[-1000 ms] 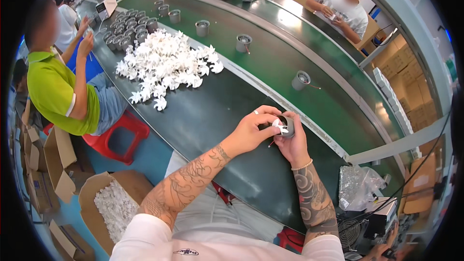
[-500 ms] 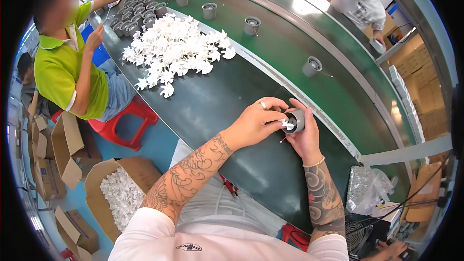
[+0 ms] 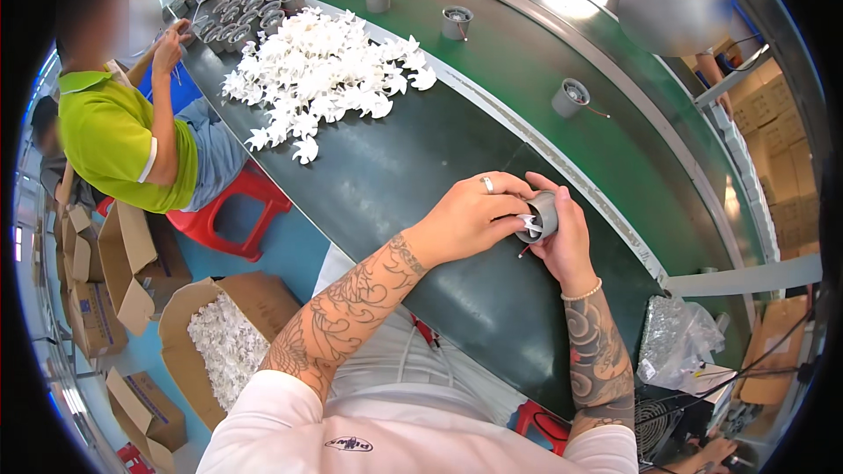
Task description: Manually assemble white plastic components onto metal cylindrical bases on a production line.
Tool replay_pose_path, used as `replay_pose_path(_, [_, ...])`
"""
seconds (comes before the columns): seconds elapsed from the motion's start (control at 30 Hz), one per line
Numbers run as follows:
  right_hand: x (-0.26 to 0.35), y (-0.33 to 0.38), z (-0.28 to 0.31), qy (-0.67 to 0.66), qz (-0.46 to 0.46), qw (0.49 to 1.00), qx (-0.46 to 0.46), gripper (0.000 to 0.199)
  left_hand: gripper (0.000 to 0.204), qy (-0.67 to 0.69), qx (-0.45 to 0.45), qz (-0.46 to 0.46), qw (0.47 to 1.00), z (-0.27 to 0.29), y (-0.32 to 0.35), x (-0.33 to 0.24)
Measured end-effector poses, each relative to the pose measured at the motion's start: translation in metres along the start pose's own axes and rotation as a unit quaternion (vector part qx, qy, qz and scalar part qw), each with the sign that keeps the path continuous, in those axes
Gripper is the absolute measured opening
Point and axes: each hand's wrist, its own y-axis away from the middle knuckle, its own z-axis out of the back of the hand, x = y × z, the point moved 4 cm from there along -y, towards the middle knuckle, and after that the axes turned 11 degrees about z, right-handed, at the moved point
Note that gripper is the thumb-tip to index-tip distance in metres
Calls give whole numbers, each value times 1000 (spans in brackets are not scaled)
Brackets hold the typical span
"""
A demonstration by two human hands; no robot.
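Observation:
My right hand is wrapped around a grey cylindrical motor housing, its open mouth turned toward my left hand. With pinched fingers, my left hand holds a small white bladed fan wheel at that mouth, partly inside it. My fingers cover much of the wheel, so how deep it sits I cannot tell. A short reddish wire sticks out below the housing. Both hands are above the dark green work surface. Farther left lies a big heap of similar white fan wheels.
Several grey housings stand spaced along the green belt, others clustered beyond the heap. A person in a green shirt sits at left on a red stool. A carton of white parts is at lower left, a plastic bag at right.
My left fingers have pushed the white fan wheel farther into the housing's mouth. The person in green has drawn an arm back from the belt, both hands now together. My view has shifted slightly.

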Motion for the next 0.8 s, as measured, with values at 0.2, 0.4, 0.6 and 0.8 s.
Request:
replay_pose_path(0.2, [-1, -1, -2, -43, -2, 999, 19, 54, 14, 38, 6, 25, 999, 2, -1, 1])
replay_pose_path(0.4, [1, 0, -2, 21, 10, 1000, -8, 56, 16, 36, 13, 42, 998, 2, -1, 0])
replay_pose_path(0.6, [3, 0, -6, 74, 42, 996, 0, 52, 24, 99, 44, 137, 985, 2, -4, 11])
replay_pose_path(0.8, [3, 1, -10, 176, 76, 980, 54, 48, 30, 128, 91, 194, 968, 6, -3, 18])
